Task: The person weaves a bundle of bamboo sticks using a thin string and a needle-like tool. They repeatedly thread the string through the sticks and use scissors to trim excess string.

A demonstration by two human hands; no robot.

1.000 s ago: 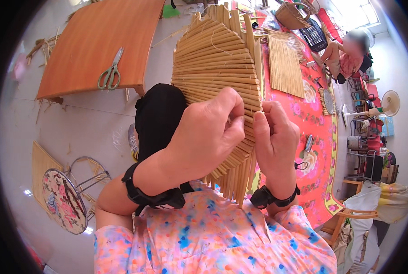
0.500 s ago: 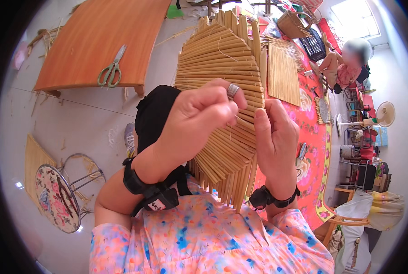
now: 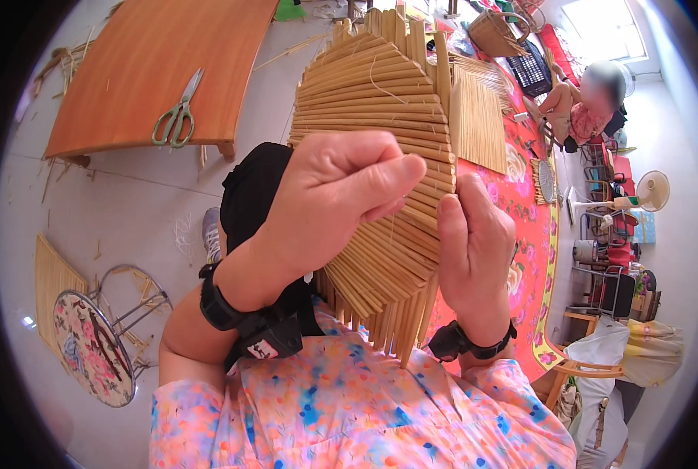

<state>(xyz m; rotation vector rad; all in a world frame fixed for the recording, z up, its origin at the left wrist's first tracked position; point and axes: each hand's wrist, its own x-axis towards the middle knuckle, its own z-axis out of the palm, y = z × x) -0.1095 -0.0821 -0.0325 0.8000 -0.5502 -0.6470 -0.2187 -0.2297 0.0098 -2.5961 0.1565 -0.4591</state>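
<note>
A stiff panel of pale yellow reed-like stalks point(image 3: 368, 98), laid side by side in a fan-like many-sided shape, stands tilted against my lap. My right hand point(image 3: 478, 242) pinches its right edge, thumb in front and fingers curled behind. In front of the panel's middle, my left hand point(image 3: 341, 199) is closed in a fist; whatever its fingers hold is hidden. A thin pale thread point(image 3: 386, 87) loops across the upper stalks. Another bit of thread seems to show just below my left fist.
Green-handled scissors point(image 3: 178, 117) lie on an orange wooden table point(image 3: 169, 55) at the left. A flowered round stool point(image 3: 95, 348) lies tipped on the floor. At the right are a red flowered mat point(image 3: 532, 266), a flat stalk panel point(image 3: 479, 121), a basket, a fan and another seated person.
My left fist has turned and risen slightly, hiding the ring seen before. My right hand keeps its grip on the edge. The whole view has shifted a little.
</note>
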